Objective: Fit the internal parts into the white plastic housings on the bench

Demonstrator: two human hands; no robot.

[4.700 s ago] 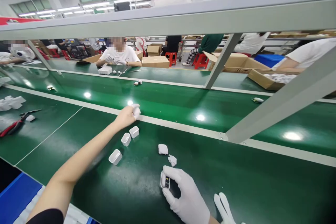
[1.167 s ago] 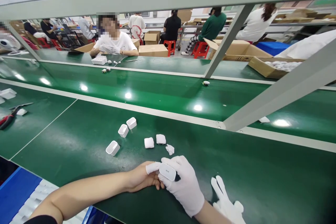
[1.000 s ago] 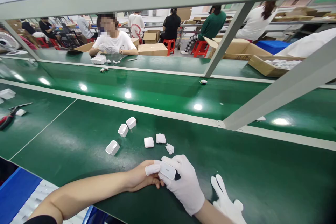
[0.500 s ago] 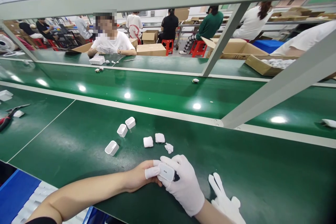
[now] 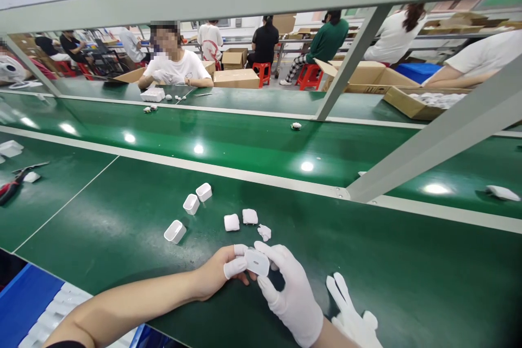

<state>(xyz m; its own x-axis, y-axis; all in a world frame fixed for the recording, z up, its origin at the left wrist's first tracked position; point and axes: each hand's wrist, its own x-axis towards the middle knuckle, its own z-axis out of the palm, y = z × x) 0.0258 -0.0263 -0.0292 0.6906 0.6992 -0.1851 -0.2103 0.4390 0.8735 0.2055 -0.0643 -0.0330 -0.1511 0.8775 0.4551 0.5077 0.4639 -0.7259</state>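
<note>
Slotted white casing point(image 5: 256, 263) is held on the near side of the crumpled white scrap point(image 5: 264, 232) — left hand point(image 5: 224, 269) clamped on it, gloved right hand point(image 5: 294, 293) gripping its edges too.

The block point(image 5: 256, 262) is presenting a smooth plastic face with a soft sheen. The right hand point(image 5: 296, 293) is showing matt, lightly wrinkled cloth; the loose glove point(image 5: 354, 315) is showing the same finish. Thin matt covers point(image 5: 235, 268), of a material that is not resolving clearly, are sheathing fingers of the left hand point(image 5: 216, 274). The three cups point(image 5: 191, 204) are displaying smooth, hard plastic. The two pads point(image 5: 231, 222) are looking soft and matt; the scrap point(image 5: 264, 232) is looking crumpled. The bench point(image 5: 387, 261) is showing a smooth satin surface with cloudy patches; the glossy belt point(image 5: 253, 141) is reflecting bright spots. The rail point(image 5: 261, 178) and post point(image 5: 432, 144) are resembling smooth coated metal. The cartons point(image 5: 236, 79) are showing matt cardboard.
</note>
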